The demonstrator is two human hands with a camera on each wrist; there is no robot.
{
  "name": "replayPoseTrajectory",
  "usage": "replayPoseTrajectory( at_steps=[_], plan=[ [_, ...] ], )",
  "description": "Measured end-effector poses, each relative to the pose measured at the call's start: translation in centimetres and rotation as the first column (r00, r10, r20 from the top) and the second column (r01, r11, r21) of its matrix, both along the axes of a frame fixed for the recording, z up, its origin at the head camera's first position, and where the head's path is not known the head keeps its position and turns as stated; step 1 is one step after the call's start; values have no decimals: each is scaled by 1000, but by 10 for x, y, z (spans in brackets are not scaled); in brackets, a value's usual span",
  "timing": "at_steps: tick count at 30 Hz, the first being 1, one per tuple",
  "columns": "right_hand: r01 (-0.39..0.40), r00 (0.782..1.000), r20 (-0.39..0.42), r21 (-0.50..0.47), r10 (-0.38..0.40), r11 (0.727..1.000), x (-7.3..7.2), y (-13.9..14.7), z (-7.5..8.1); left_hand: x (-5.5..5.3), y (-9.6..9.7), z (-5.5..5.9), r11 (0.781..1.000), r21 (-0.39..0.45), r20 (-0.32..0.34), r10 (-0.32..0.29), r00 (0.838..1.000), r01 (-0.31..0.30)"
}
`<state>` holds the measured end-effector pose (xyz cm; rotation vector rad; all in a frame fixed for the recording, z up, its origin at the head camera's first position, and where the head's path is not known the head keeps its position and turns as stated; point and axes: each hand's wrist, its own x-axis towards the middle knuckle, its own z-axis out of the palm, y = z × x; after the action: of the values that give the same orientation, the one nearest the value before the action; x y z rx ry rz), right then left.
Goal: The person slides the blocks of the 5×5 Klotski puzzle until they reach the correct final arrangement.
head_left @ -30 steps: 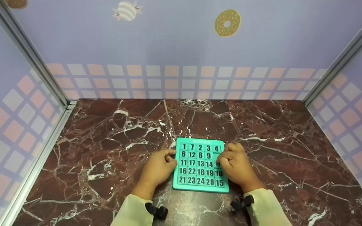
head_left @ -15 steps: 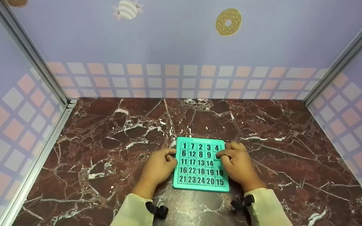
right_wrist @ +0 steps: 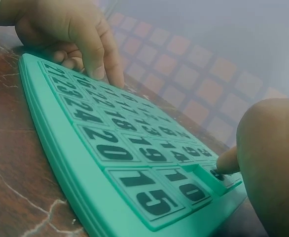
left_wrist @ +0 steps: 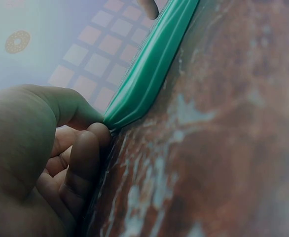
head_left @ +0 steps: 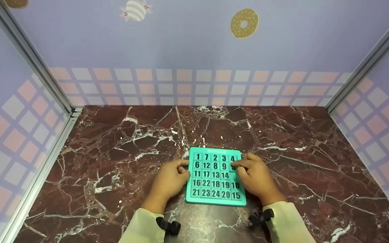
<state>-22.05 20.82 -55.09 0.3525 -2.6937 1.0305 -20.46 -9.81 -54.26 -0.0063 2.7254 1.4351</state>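
Observation:
A turquoise number slide puzzle lies flat before me, with black numbers on its square tiles. My left hand holds the puzzle's left edge with thumb and forefinger, the other fingers curled beneath. On the right side, my right hand reaches over the rim, its forefinger straight and its tip on the number 5 tile. That tile sits under the 4 and is partly hidden by the fingertip. Just below it, between the 5 and the 10, is the vacant slot.
Dark red marble with white veins forms the tabletop. Lilac panels with pink and white squares stand at the back and both sides, joined by grey metal strips. Black straps sit at both cuffs.
The 5 tile has slid up one place under my right forefinger, and the vacant slot is now below it. My left hand has stayed on the left edge.

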Motion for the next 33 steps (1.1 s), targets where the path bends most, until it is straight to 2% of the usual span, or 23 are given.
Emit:
replayPoseTrajectory(
  at_steps=[6,13,26,33],
  plan=[
    [-47,997,57,4,47,999,1,1,9,1,0,0,1000,4,-1,-1,1000,1],
    [-139,981,134,9,137,990,6,5,18,1,1,-2,1000,11,-1,-11,1000,11],
    [-261,960,122,75,251,962,12,15,25,0,1,-2,1000,6,-15,-10,1000,10],
    [-266,957,144,84,253,960,16,18,23,0,-1,-1,1000,18,-9,-4,1000,4]
  ],
)
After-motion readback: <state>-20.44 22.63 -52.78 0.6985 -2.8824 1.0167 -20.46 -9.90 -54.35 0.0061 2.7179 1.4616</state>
